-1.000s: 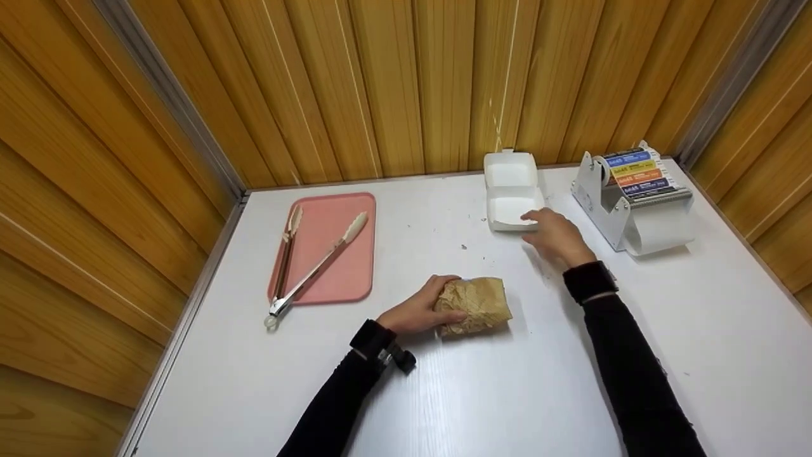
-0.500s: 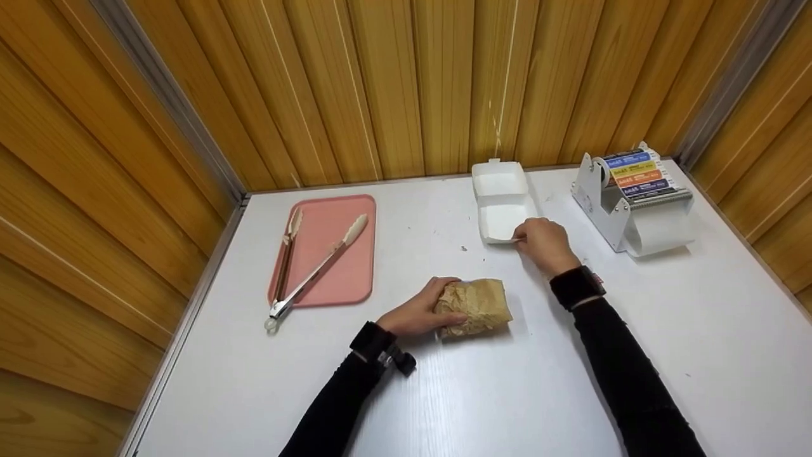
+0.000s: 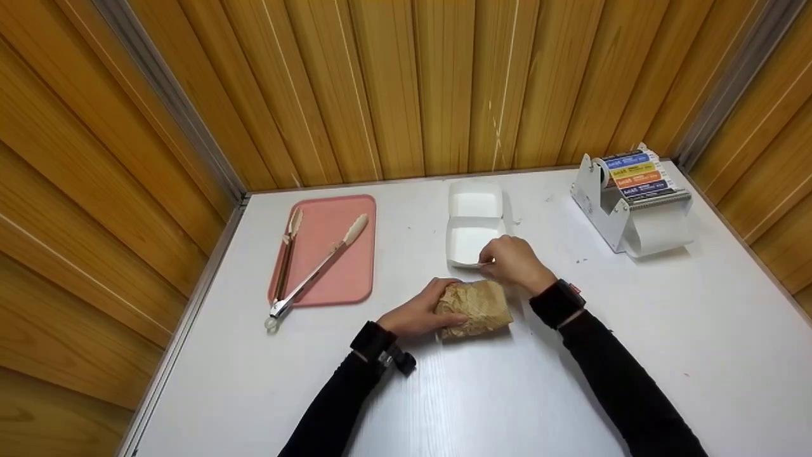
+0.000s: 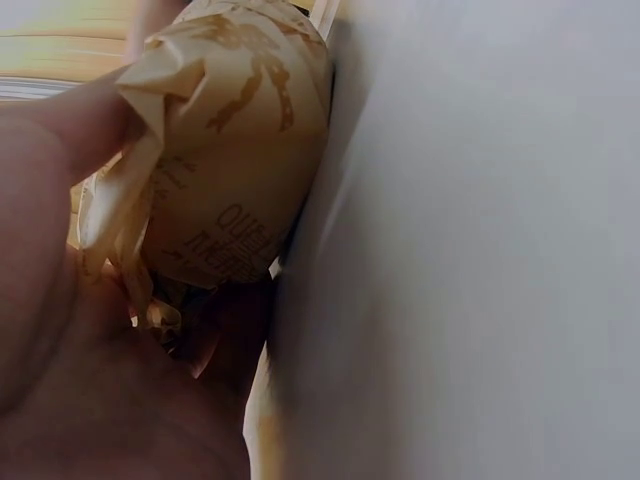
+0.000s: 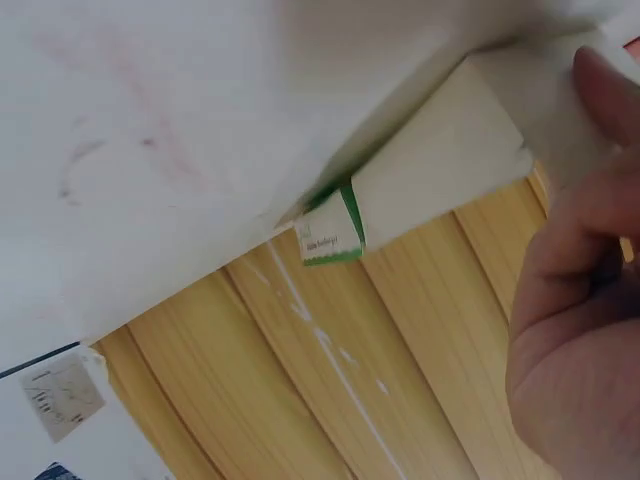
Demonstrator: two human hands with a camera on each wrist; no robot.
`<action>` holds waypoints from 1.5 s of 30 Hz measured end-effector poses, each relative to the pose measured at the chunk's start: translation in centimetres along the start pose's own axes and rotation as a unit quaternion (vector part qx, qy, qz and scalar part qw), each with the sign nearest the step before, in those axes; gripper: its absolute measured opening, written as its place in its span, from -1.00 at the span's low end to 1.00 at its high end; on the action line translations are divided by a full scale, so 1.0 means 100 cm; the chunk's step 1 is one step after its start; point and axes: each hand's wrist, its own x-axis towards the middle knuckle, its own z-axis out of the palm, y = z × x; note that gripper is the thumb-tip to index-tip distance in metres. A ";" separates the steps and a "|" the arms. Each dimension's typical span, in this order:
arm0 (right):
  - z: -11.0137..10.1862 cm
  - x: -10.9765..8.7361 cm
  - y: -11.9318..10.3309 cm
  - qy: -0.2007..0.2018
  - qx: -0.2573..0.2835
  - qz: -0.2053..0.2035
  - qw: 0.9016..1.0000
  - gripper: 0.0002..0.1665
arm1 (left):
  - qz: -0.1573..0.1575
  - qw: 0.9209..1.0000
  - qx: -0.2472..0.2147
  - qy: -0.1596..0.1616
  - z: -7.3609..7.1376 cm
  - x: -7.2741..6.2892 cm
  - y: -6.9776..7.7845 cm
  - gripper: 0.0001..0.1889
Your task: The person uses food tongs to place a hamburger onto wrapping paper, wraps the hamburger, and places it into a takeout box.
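My left hand [image 3: 415,314] grips the left end of a crumpled brown paper-wrapped packet [image 3: 479,308] lying on the white table. Its thumb lies over the near side. In the left wrist view, the packet [image 4: 235,150] shows brown printing and a bunched end towards the palm; its contents are hidden. Just beyond the packet is an unfolded white takeaway box [image 3: 477,240] with two square halves. The right hand [image 3: 517,263] pinches the near right corner of that box. Green print marks the box's side [image 5: 440,150] in the right wrist view.
A pink tray [image 3: 349,279] lies at the left, with spread metal tongs [image 3: 317,271] across it. At the back right stands a label dispenser [image 3: 634,197] with coloured rolls. Wood-patterned walls [image 3: 393,82] border the table [image 3: 254,381].
The right hand first reached the white box, then took hold of its near edge. Hand and box have come nearer and to the left. My left hand and the packet have stayed put.
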 end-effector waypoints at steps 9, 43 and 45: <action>-0.001 -0.002 -0.011 -0.036 0.013 -0.016 0.999 -0.96 | -0.007 1.000 0.000 -0.004 0.000 0.000 0.000 -0.21; -0.007 -0.085 -0.029 -0.124 0.149 -0.028 0.981 0.19 | 0.030 0.999 -0.007 0.013 0.004 -0.011 0.004 -0.11; -0.002 -0.086 -0.030 -0.117 0.164 -0.029 0.979 0.18 | 0.035 0.999 0.024 0.031 0.006 -0.015 0.009 -0.14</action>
